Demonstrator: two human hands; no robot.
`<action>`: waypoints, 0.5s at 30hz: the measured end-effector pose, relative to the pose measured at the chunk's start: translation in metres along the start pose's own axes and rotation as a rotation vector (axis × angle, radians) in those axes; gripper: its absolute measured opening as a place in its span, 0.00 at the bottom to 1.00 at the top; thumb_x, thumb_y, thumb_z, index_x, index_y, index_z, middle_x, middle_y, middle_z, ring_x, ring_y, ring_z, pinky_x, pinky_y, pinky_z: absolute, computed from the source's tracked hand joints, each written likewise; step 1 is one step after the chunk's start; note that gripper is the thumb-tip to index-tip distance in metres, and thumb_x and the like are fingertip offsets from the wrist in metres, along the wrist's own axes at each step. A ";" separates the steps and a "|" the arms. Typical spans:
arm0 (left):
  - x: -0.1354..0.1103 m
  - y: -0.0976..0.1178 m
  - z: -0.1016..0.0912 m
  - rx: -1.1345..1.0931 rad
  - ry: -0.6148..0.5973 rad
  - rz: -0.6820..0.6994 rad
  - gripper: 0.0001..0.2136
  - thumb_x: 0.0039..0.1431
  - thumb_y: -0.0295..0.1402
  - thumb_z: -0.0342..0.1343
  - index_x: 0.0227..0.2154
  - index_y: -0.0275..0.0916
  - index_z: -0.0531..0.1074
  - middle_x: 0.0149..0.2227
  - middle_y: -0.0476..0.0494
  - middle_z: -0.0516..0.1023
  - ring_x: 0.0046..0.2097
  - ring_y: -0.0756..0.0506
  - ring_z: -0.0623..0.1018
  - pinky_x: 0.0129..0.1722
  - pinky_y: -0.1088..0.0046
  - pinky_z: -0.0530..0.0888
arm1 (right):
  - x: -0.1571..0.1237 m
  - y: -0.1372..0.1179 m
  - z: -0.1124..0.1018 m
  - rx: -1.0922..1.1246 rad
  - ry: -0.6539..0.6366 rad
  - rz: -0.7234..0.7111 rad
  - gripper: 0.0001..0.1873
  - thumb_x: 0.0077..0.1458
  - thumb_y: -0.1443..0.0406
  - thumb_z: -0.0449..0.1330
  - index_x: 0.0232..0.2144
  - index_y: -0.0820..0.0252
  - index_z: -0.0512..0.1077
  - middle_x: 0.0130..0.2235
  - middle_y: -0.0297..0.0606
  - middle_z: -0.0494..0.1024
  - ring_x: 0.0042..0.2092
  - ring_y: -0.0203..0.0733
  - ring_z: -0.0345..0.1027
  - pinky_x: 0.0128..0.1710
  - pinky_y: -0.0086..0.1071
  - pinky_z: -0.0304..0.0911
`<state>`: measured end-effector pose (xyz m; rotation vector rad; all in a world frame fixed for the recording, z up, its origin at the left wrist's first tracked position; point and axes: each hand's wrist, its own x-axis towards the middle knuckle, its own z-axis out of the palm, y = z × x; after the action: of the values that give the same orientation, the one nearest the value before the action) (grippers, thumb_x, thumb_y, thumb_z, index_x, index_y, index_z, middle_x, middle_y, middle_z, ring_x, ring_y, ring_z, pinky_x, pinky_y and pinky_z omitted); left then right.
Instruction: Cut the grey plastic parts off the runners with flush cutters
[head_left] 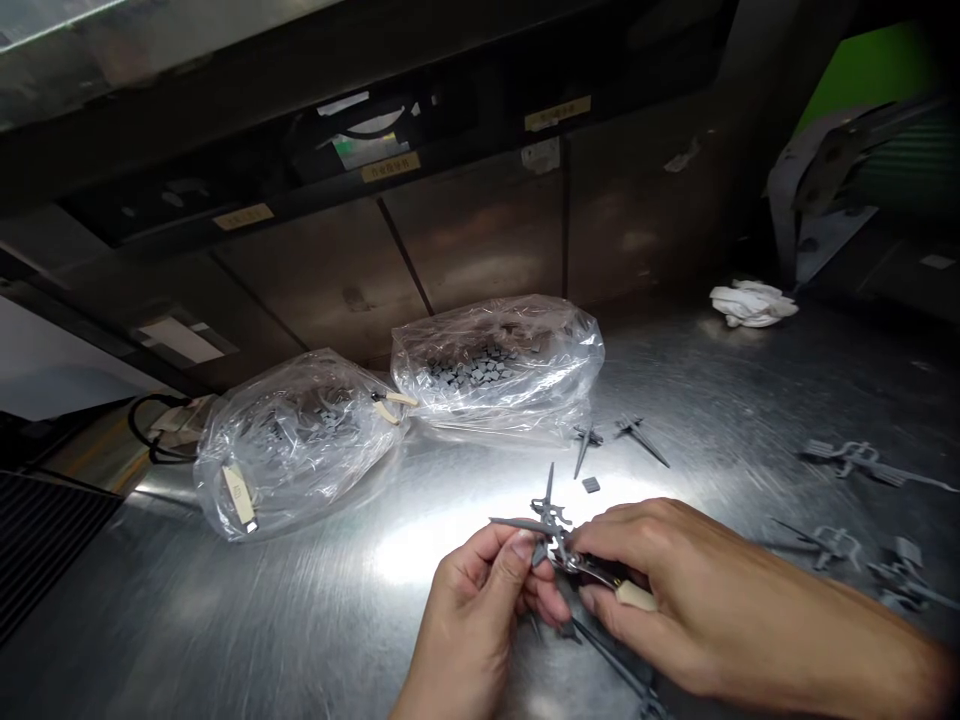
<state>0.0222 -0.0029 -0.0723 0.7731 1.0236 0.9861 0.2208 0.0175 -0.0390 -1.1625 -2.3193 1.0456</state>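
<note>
My left hand (480,610) pinches a grey plastic sprue (546,520) with thin spiky runners, held just above the steel table (300,620). My right hand (675,590) is closed round small cutters (600,575) with a pale handle, their metal jaws set against the sprue's lower part. A second dark runner (611,660) sticks out below both hands. One small grey square part (591,485) lies on the table beyond the sprue.
Two clear plastic bags of small grey parts lie at the back: one at the left (296,440), one in the middle (495,365). Loose sprue pieces (641,435) and more runners (862,460) lie to the right. A crumpled white cloth (752,302) sits far right.
</note>
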 end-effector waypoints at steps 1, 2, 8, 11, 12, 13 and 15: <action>0.000 -0.001 -0.001 0.010 -0.005 0.006 0.17 0.57 0.47 0.68 0.29 0.35 0.79 0.24 0.48 0.79 0.27 0.52 0.76 0.33 0.77 0.72 | 0.000 0.000 0.000 0.008 0.002 -0.006 0.13 0.55 0.72 0.58 0.36 0.48 0.77 0.34 0.24 0.81 0.38 0.37 0.74 0.38 0.29 0.59; -0.001 -0.001 -0.001 0.020 -0.009 0.008 0.17 0.57 0.47 0.68 0.29 0.36 0.79 0.24 0.48 0.79 0.27 0.52 0.76 0.33 0.77 0.72 | 0.000 0.000 0.000 0.012 0.008 -0.010 0.12 0.55 0.72 0.58 0.35 0.48 0.77 0.34 0.24 0.81 0.37 0.37 0.74 0.38 0.29 0.59; -0.003 -0.005 -0.002 0.037 -0.018 0.015 0.17 0.57 0.48 0.68 0.32 0.36 0.81 0.24 0.49 0.79 0.27 0.52 0.76 0.33 0.76 0.73 | -0.001 0.000 0.002 -0.027 0.023 -0.023 0.10 0.57 0.71 0.58 0.33 0.49 0.76 0.31 0.26 0.79 0.35 0.36 0.73 0.36 0.29 0.58; -0.002 -0.004 -0.002 0.024 -0.023 0.000 0.17 0.57 0.47 0.68 0.31 0.36 0.80 0.24 0.49 0.79 0.27 0.52 0.76 0.32 0.77 0.72 | -0.001 0.002 0.003 -0.058 0.010 -0.016 0.08 0.57 0.70 0.58 0.32 0.50 0.75 0.32 0.27 0.79 0.34 0.37 0.72 0.35 0.30 0.57; -0.001 -0.004 -0.002 0.004 -0.022 -0.011 0.17 0.55 0.47 0.69 0.32 0.36 0.81 0.24 0.49 0.79 0.26 0.52 0.76 0.32 0.77 0.72 | -0.001 0.003 0.004 -0.065 0.005 -0.015 0.08 0.58 0.70 0.58 0.32 0.51 0.74 0.32 0.27 0.79 0.34 0.37 0.72 0.35 0.30 0.57; -0.001 -0.003 -0.002 -0.021 -0.020 -0.024 0.17 0.54 0.47 0.70 0.32 0.36 0.81 0.25 0.50 0.79 0.26 0.53 0.76 0.31 0.78 0.73 | -0.001 0.004 0.004 -0.069 -0.002 -0.016 0.08 0.58 0.70 0.58 0.33 0.51 0.74 0.33 0.27 0.79 0.35 0.37 0.72 0.35 0.30 0.57; -0.001 -0.003 -0.001 -0.077 -0.018 -0.049 0.18 0.51 0.46 0.73 0.33 0.35 0.81 0.25 0.50 0.78 0.25 0.53 0.76 0.29 0.78 0.73 | -0.001 0.007 0.005 -0.079 -0.006 -0.021 0.09 0.58 0.70 0.58 0.34 0.50 0.74 0.34 0.27 0.79 0.36 0.37 0.72 0.36 0.31 0.58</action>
<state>0.0217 -0.0047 -0.0747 0.6897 0.9794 0.9695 0.2221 0.0169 -0.0475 -1.1622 -2.3921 0.9599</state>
